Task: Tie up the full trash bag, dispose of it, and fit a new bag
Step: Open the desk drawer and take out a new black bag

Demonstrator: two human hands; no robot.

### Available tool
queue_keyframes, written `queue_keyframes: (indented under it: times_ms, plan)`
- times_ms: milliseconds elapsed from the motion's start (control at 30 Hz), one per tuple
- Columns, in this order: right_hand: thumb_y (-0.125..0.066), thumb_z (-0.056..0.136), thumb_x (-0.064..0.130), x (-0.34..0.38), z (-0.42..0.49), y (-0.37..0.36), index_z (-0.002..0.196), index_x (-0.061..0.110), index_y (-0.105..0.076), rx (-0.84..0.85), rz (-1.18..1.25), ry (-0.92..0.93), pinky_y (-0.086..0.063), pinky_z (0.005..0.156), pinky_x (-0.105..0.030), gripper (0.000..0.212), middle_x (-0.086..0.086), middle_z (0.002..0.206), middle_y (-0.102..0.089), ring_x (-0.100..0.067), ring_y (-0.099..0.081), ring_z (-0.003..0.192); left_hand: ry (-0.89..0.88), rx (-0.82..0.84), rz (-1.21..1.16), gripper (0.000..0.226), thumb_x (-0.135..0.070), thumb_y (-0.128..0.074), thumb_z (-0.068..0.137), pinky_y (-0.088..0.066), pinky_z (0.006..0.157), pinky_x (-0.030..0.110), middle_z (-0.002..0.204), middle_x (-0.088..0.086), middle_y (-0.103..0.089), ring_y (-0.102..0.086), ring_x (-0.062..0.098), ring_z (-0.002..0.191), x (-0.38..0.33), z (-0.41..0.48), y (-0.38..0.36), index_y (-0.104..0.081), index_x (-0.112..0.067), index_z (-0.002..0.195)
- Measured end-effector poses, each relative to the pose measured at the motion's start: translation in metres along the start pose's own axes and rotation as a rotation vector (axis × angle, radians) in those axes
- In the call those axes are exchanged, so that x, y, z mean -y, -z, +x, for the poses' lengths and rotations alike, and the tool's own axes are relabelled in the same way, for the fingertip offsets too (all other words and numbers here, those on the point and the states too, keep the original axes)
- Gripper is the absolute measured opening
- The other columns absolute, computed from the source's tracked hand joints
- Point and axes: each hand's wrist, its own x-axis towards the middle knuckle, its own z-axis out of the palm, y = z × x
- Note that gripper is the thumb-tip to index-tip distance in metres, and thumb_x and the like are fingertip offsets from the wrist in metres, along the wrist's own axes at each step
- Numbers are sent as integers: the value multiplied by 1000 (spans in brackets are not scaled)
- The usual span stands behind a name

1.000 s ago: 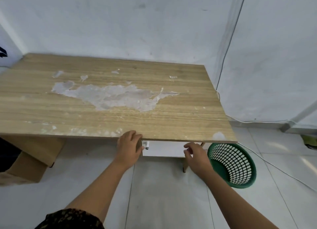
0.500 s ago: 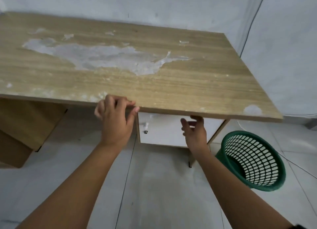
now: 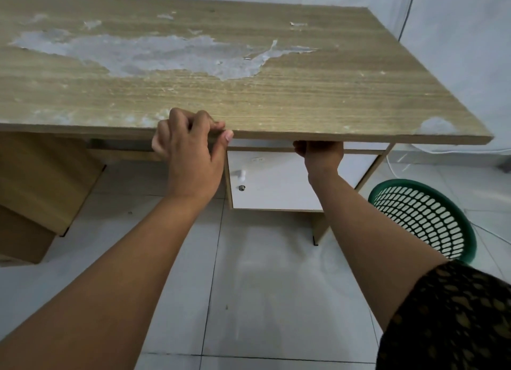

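Basket: a green mesh trash basket (image 3: 469, 238) sits tilted on the white tiled floor (image 3: 276, 286), just beside the counter's (image 3: 304, 93) right-hand leg.
Left hand: the left hand (image 3: 190, 153) has its fingers curled over the counter's front edge and its thumb pressed to the edge, gripping the wooden top.
Right hand: the right hand (image 3: 322, 155) reaches up beneath the same edge, above the white drawer front (image 3: 282, 187). Its fingers are hidden, so its grasp cannot be told.
Counter: laminate peeled in a pale central patch.

Worktop (image 3: 304, 93): matt wood-grain laminate, peeled in rough grey patches. Basket (image 3: 425, 217): green plastic mesh. Floor (image 3: 262, 300): glossy pale tiles. Cabinet panel (image 3: 276, 187): smooth white.
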Motion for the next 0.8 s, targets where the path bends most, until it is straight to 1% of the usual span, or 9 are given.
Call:
queue_keyframes:
  times_ms: [133, 200, 267, 400, 467, 533, 667, 733, 800]
  plan:
    - [-44, 89, -3, -4, -15, 6, 92, 7, -51, -2, -181, 183, -47, 47, -26, 13, -10, 72, -53, -20, -47, 49, -25, -10, -2, 32, -43, -52, 89, -18, 94, 36, 109, 12, -48, -41, 28, 107, 3, 0, -2, -61, -14, 100]
    - [-52, 90, 3, -8, -28, 15, 89, 11, -49, -18, -312, 281, -55, 57, -30, 9, -6, 72, -56, -16, -53, 48, -17, -1, -10, 32, -42, -52, 89, -20, 96, 38, 110, 12, -48, -41, 28, 108, 2, 0, -1, -61, -14, 101]
    - [-56, 91, 12, -13, -41, 26, 80, 18, -45, -50, -425, 325, -59, 68, -32, 17, -5, 73, -59, -12, -60, 52, -7, 11, -14, 31, -41, -53, 89, -23, 98, 42, 110, 12, -48, -41, 28, 108, 2, 0, 0, -61, -14, 101]
    - [-58, 91, 14, -14, -76, 45, 80, 19, -44, -73, -407, 290, -59, 74, -33, 18, -8, 74, -63, -13, -65, 60, -38, 110, -38, 32, -37, -54, 89, -23, 104, 43, 117, 12, -48, -41, 29, 114, 1, -2, 13, -60, -14, 111]
    - [-57, 92, 13, -12, -95, 53, 81, 19, -44, -80, -386, 260, -58, 75, -31, 18, -6, 74, -63, -14, -66, 64, -89, 201, -30, 40, -35, -55, 89, -24, 108, 48, 130, 13, -46, -37, 31, 127, 0, -11, 20, -56, -14, 123]
    - [-56, 92, 14, -11, -112, 60, 82, 19, -45, -82, -399, 225, -57, 75, -27, 16, -6, 76, -65, -14, -67, 67, -109, 246, -37, 44, -31, -57, 89, -25, 108, 49, 143, 14, -39, -29, 32, 137, -1, -25, 26, -53, -15, 129]
    - [-58, 91, 14, -12, -142, 77, 84, 19, -46, -90, -426, 175, -57, 77, -29, 15, -6, 78, -66, -12, -68, 68, -87, 310, -98, 44, -31, -60, 88, -32, 105, 48, 144, 17, -37, -30, 34, 135, -8, -57, 34, -55, -18, 129]
    - [-58, 91, 13, -13, -156, 84, 83, 19, -46, -84, -435, 145, -57, 74, -26, 15, -8, 82, -65, -11, -68, 67, -51, 370, -175, 42, -30, -61, 88, -34, 108, 42, 143, 16, -36, -31, 31, 135, -13, -70, 37, -57, -16, 127]
    - [-59, 91, 13, -15, -168, 91, 83, 19, -46, -83, -449, 111, -57, 72, -25, 16, -10, 85, -64, -12, -66, 67, 25, 402, -238, 34, -25, -62, 88, -31, 104, 25, 144, 14, -33, -31, 26, 136, -18, -79, 43, -62, -12, 119]
